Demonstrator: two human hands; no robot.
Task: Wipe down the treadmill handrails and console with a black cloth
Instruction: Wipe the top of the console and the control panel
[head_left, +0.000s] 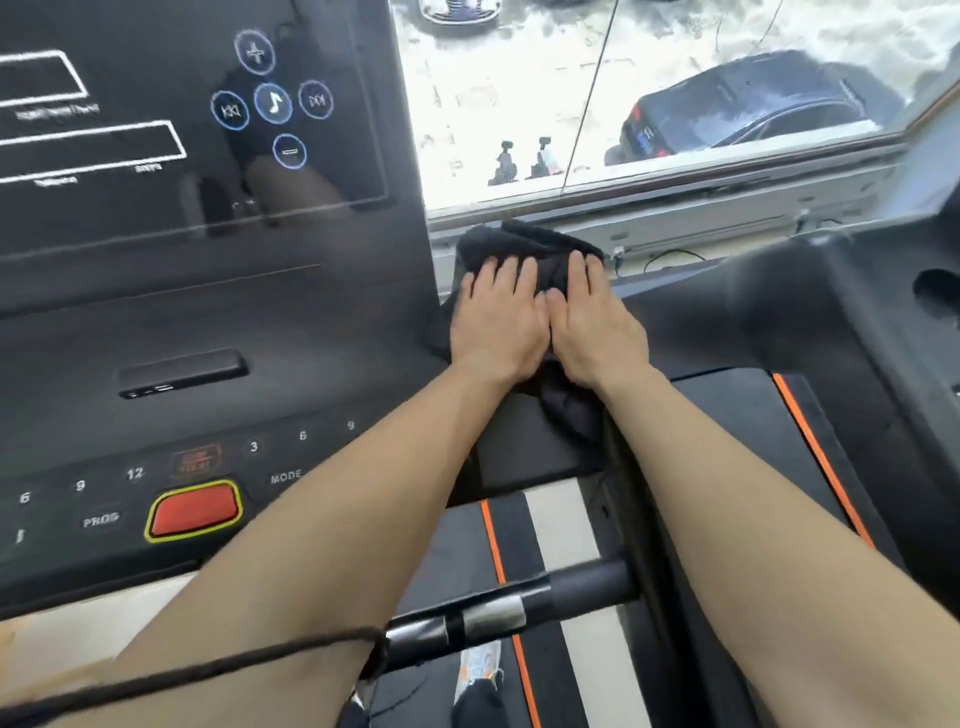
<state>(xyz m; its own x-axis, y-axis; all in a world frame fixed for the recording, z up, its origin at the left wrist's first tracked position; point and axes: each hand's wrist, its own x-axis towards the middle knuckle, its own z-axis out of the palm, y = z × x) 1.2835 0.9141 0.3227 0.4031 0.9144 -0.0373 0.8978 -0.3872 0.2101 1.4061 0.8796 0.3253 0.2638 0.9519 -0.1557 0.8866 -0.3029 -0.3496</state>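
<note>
The black cloth (524, 247) is bunched on the right end of the treadmill console, just past the dark display panel (208, 156). My left hand (496, 322) and my right hand (592, 322) lie side by side, palms down, pressing flat on the cloth with fingers extended. Part of the cloth hangs down below my wrists. The console's button area (192, 509) with a red stop button sits lower left. A dark handrail bar (519, 608) with silver sensor patches crosses below my forearms.
A window sill and glass (675, 130) lie straight ahead, with a parked dark car outside. A neighbouring treadmill (841, 332) with orange-striped belt edges stands to the right. My shoe (480, 670) rests on the belt below. A dark cord (182, 675) drapes over my left forearm.
</note>
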